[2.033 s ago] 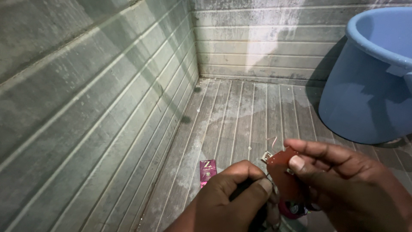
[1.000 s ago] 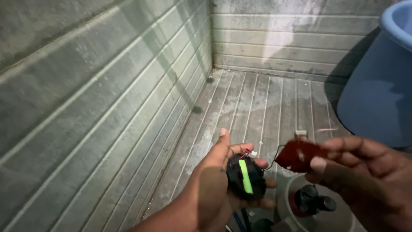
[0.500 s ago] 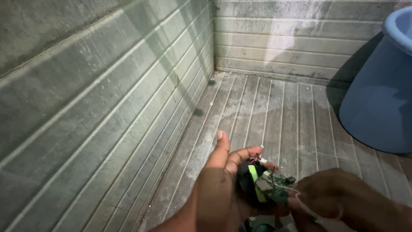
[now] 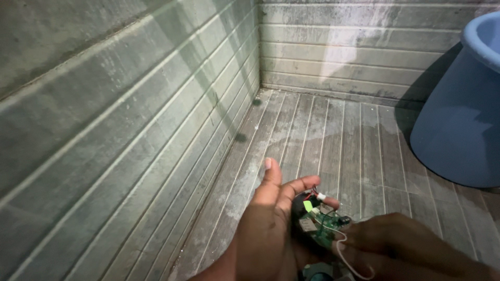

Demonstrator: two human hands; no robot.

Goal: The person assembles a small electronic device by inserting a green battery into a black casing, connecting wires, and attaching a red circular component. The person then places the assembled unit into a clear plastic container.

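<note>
A black casing (image 4: 299, 208) is cupped in the left hand (image 4: 271, 229), thumb raised; a green circuit board (image 4: 323, 229) is pinched by the right hand (image 4: 396, 244).

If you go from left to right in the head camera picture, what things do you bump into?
Ribbed grey wall → left hand → black part with a green strip in its grip → green circuit board → right hand → blue plastic tub.
</note>
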